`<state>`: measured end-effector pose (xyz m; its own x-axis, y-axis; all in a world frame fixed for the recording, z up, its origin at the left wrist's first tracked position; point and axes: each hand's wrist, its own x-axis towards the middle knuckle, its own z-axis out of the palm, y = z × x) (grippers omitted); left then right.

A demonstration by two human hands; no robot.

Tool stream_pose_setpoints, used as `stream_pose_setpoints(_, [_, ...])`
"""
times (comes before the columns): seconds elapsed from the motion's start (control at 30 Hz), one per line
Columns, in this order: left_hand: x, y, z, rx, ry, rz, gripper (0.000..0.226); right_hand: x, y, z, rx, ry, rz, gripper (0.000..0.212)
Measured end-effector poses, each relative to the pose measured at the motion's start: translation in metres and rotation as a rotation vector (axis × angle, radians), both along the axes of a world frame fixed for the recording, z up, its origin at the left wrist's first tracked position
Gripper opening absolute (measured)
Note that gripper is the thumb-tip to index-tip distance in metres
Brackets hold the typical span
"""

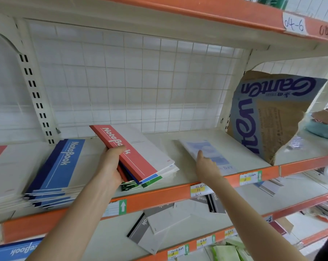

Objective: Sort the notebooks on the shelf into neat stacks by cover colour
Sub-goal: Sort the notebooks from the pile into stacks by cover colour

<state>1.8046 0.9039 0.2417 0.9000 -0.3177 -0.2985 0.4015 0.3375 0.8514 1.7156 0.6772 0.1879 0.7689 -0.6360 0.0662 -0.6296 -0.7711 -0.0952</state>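
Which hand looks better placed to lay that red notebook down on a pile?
Probably the left hand: it already holds the red notebook atop a mixed bundle. The right hand is occupied, its fingers resting on the pale blue notebook further right.

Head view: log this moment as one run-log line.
left hand: gripping mixed notebook pile, red on top | right hand: touching pale blue notebook | blue stack: left, untouched

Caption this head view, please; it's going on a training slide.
Left hand grips a mixed pile of notebooks, red on top; right hand reaches to a pale blue notebook on the shelf.
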Motion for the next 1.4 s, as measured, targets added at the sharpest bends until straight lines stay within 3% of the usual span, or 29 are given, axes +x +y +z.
stream_pose_setpoints(0.17, [-0.006, -0.004, 0.001, 0.01, -0.015, -0.044, 0.033, -0.01, -0.009, 0.027, -0.09, -0.202, -0.013, 0.053])
stream_pose_setpoints(0.33, [-0.011, -0.012, 0.004, 0.025, -0.014, -0.095, 0.02, -0.016, 0.003, 0.064, -0.14, -0.621, 0.031, 0.068])
stream_pose_setpoints(0.47, [-0.016, -0.016, 0.009, -0.039, -0.058, -0.119, 0.015, -0.005, 0.041, 0.076, -0.473, -0.925, 0.433, 0.06])
stream_pose_setpoints(0.63, [-0.017, -0.006, 0.014, -0.187, -0.078, -0.094, 0.026, -0.005, 0.098, 0.071, -0.51, -0.891, 0.976, 0.045])
stream_pose_setpoints(0.77, [-0.017, 0.013, 0.009, -0.271, -0.114, -0.055, 0.022, -0.002, 0.109, 0.064, -0.325, -0.835, 1.122, 0.04])
stream_pose_setpoints(0.9, [-0.012, 0.031, 0.003, -0.209, -0.152, 0.013, 0.033, 0.002, 0.116, 0.059, -0.083, -0.731, 1.212, 0.033])
stream_pose_setpoints(0.97, [-0.008, 0.043, 0.001, -0.153, -0.184, 0.055, 0.033, 0.004, 0.117, 0.059, 0.061, -0.678, 1.115, 0.039])
stream_pose_setpoints(1.07, [-0.005, 0.063, -0.002, -0.112, -0.191, 0.082, 0.033, 0.016, 0.108, 0.064, 0.268, -0.724, 0.696, 0.035])
stream_pose_setpoints(1.17, [-0.004, 0.083, -0.007, -0.117, -0.178, 0.1, 0.038, 0.03, 0.1, 0.071, 0.444, -0.516, 0.327, 0.029])
stream_pose_setpoints(1.23, [-0.003, 0.096, -0.01, -0.116, -0.176, 0.12, 0.038, 0.033, 0.105, 0.075, 0.769, -0.449, 0.313, 0.038])
stream_pose_setpoints(1.3, [-0.001, 0.11, -0.013, -0.111, -0.145, 0.148, 0.037, 0.035, 0.117, 0.079, 1.042, -0.426, 0.345, 0.026])
stream_pose_setpoints(1.4, [0.001, 0.133, -0.016, -0.09, -0.102, 0.185, 0.041, 0.045, 0.135, 0.082, 1.197, -0.417, 0.379, 0.018])
